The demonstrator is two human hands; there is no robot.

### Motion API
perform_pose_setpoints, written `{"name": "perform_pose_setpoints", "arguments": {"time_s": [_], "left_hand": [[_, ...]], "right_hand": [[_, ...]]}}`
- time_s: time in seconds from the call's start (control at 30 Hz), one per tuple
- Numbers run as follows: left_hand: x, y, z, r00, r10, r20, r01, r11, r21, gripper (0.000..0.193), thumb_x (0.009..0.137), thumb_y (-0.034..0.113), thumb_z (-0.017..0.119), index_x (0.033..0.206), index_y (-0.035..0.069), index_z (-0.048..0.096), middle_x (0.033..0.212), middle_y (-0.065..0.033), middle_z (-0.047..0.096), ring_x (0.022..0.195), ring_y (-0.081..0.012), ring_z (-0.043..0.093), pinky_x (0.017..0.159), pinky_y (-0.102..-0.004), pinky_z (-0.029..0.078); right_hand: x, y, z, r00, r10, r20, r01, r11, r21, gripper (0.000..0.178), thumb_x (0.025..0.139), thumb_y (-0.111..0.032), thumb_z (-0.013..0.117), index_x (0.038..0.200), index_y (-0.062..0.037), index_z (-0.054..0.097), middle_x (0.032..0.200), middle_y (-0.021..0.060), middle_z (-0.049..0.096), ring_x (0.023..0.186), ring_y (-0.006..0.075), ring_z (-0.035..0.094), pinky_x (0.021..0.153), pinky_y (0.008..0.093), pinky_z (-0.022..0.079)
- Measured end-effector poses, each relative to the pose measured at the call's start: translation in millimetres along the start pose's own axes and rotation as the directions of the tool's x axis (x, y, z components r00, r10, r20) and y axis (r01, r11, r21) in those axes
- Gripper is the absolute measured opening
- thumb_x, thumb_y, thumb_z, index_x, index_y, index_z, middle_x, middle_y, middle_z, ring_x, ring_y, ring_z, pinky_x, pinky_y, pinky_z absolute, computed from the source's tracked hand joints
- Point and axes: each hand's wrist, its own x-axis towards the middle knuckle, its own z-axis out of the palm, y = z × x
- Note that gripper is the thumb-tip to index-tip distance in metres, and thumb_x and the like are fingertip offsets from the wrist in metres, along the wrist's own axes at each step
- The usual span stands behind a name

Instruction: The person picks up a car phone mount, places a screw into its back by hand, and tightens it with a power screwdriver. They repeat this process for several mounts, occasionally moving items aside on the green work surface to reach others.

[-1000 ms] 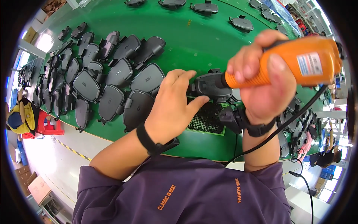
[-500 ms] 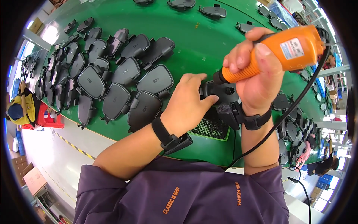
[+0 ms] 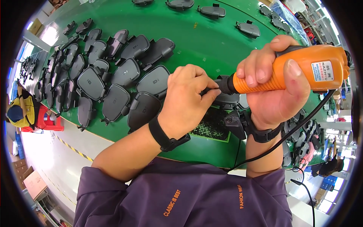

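My right hand is wrapped round an orange electric screwdriver with a black cable. The tool lies nearly level, its black ribbed nose pointing left. At that end the thumb and fingers of my left hand pinch a small dark piece, partly hidden by the fingertips; I cannot make out what it is. Just below the nose sits a dark grey plastic part, partly covered by my hands.
Many black phone-holder-like units lie crowded on the green table at left. More units lie at the far side and right. Under my hands is a black textured mat. The tool's cable crosses my right forearm. A person is at far left.
The screwdriver has moved right and slightly down and tilted closer to level. My left hand's fingers have gone from spread beside the dark part to pinching at the tool's nose.
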Motion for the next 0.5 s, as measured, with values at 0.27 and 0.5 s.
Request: {"name": "perform_pose_setpoints", "arguments": {"time_s": [0.27,0.5], "left_hand": [[5.0,7.4,-7.7,0.988,0.150,0.025,-0.152,0.973,0.173,0.012,0.073,0.009,0.078,0.083,0.009,0.071,0.093,-0.0050,0.058,0.097,-0.0261,0.055,0.089,-0.0401,0.039],[9.5,0.1,-9.8,0.991,0.108,0.073,-0.116,0.987,0.109,0.019,0.074,0.011,0.078,0.091,0.005,0.071,0.097,-0.0080,0.060,0.098,-0.0293,0.058,0.090,-0.0414,0.042]], "right_hand": [[-0.4,-2.7,3.5,1.000,0.014,0.015,-0.012,0.992,-0.126,0.037,0.092,-0.033,0.052,0.113,-0.0024,0.052,0.067,0.0037,0.052,0.058,0.0164,0.052,0.064,0.0345,0.048],[2.2,2.3,6.0,1.000,0.019,0.004,-0.019,0.993,-0.114,0.037,0.092,-0.033,0.054,0.112,-0.0020,0.052,0.065,0.0042,0.052,0.057,0.0163,0.052,0.063,0.0347,0.048]]}}
